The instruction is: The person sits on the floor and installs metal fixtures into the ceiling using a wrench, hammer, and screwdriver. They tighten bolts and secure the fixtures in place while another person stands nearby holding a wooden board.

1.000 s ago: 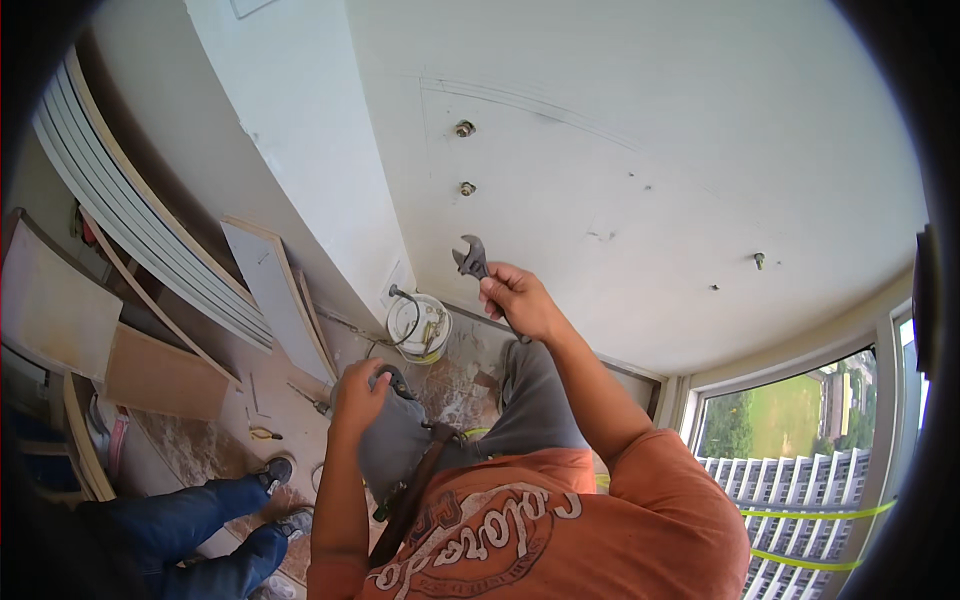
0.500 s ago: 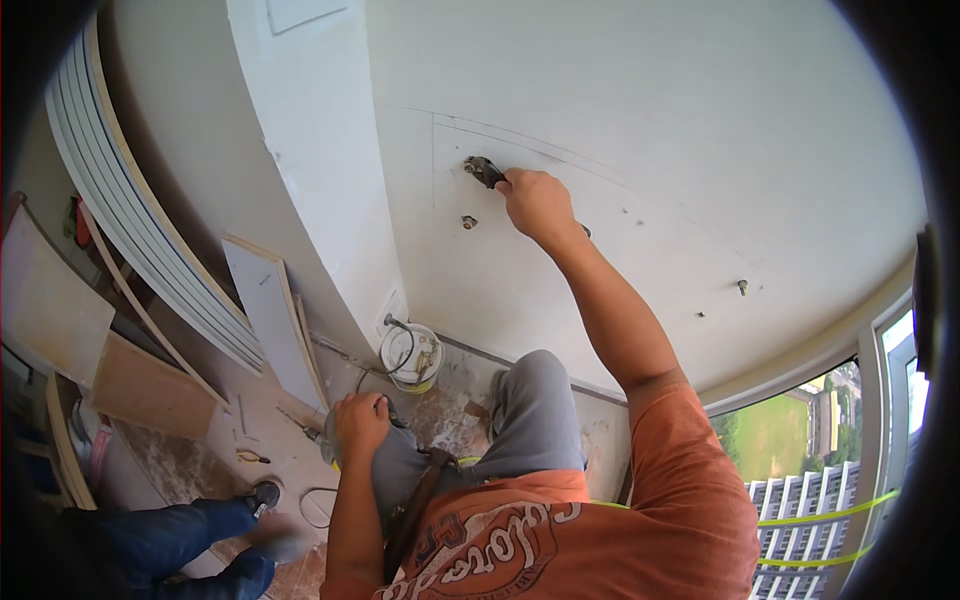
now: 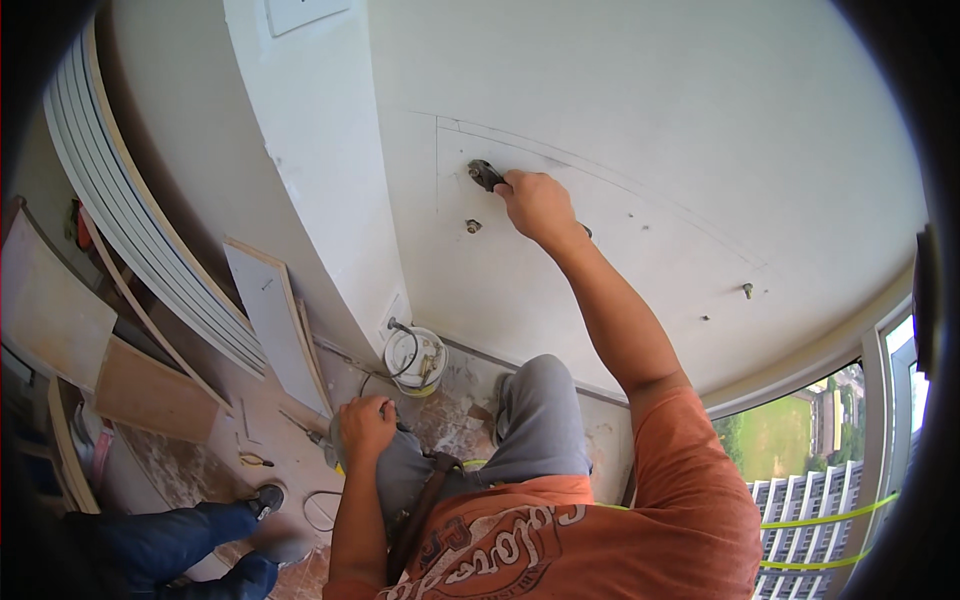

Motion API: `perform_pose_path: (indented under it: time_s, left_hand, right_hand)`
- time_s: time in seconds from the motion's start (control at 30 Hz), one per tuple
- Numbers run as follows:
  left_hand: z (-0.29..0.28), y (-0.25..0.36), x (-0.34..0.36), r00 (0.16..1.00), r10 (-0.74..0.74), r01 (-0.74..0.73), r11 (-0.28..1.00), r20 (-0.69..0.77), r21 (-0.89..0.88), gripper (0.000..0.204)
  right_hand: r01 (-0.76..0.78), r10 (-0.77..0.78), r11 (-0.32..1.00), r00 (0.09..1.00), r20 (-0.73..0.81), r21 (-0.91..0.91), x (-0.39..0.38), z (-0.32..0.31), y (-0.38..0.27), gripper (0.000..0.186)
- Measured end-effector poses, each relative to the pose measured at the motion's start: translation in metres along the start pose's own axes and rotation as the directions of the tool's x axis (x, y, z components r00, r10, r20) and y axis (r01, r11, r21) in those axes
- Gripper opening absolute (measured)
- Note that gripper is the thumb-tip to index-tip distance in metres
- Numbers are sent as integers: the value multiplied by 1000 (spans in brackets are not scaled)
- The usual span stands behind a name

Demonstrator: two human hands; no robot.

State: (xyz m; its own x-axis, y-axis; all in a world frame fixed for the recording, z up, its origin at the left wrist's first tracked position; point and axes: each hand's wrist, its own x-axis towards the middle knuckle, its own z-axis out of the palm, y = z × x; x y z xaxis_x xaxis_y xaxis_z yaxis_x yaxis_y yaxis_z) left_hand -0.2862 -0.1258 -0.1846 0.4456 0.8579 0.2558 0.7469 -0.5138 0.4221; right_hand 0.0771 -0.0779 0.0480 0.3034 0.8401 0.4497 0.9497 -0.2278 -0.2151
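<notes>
My right hand (image 3: 538, 207) reaches up to the white wall, its fingers wrapped round the handle of a black wrench (image 3: 486, 176). The wrench's head is at an upper wall bolt (image 3: 474, 173), which it partly covers. The tool's far handle end pokes out behind my wrist. Just below is a second bolt with a nut (image 3: 473, 227), standing out of the wall. My left hand (image 3: 366, 425) rests closed on my left knee. A small dark thing shows at its curled fingers, too little of it to name.
Another bolt (image 3: 747, 290) sticks out farther right, among pencil lines. A white bucket (image 3: 416, 363) holding small parts stands by the wall corner. Pliers (image 3: 255, 459) and a drill (image 3: 317, 437) lie on the floor at left, near another person's legs (image 3: 200, 535). Boards (image 3: 278, 320) lean left.
The view has shifted slightly. The wrench head sits at a slightly different angle on the upper bolt. My left hand stays on the knee.
</notes>
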Motion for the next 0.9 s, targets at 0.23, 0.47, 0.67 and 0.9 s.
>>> perform_pose_path:
  time_s: [0.23, 0.47, 0.67, 0.9]
  left_hand:
    - [-6, 3, 0, 1000, -22, 22, 1000, 5, -6, 14]
    - [-5, 0, 2, 999, -22, 23, 1000, 26, -21, 14]
    - [2, 1, 8, 1000, -14, 14, 1000, 11, -25, 15]
    - [2, 8, 12, 1000, -5, 6, 998, 21, -61, 13]
  right_hand:
    - [-84, 84, 994, 996, -7, 68, -2, 9, 0, 30]
    - [-228, 335, 804, 937, -102, 549, -19, 78, -9, 35]
    - [-104, 530, 102, 848, 35, 989, -14, 133, -64, 32]
    - [9, 519, -143, 852, 67, 990, -2, 148, -78, 30]
